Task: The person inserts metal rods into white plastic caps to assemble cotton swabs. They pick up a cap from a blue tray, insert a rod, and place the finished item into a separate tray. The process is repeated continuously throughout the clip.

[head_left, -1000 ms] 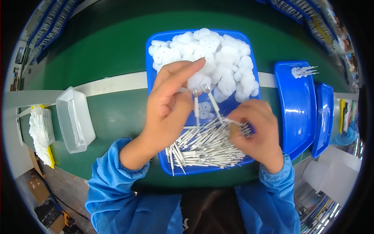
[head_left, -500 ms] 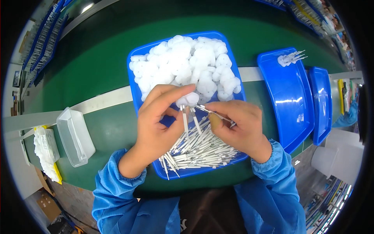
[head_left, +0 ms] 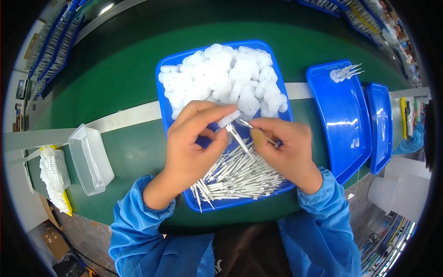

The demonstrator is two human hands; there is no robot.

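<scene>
My left hand pinches a small white plastic disc between thumb and fingers. White rods hang down from that disc. Close beside it, my right hand is closed on a thin white rod, its tip near the disc's edge; whether they touch I cannot tell. Both hands are above a blue tray. Its far part holds a heap of white discs, and its near part a pile of thin white rods with dark bands.
At the right, a blue tray carries a disc cluster with rods at its far end; another blue tray is beyond it. A clear plastic box stands left, beside a white pile on a yellow-edged tray. Green tabletop lies between.
The disc in my left hand has tilted, turning its edge toward my right hand. My right hand's rod tip has drawn slightly away from the hanging rods.
</scene>
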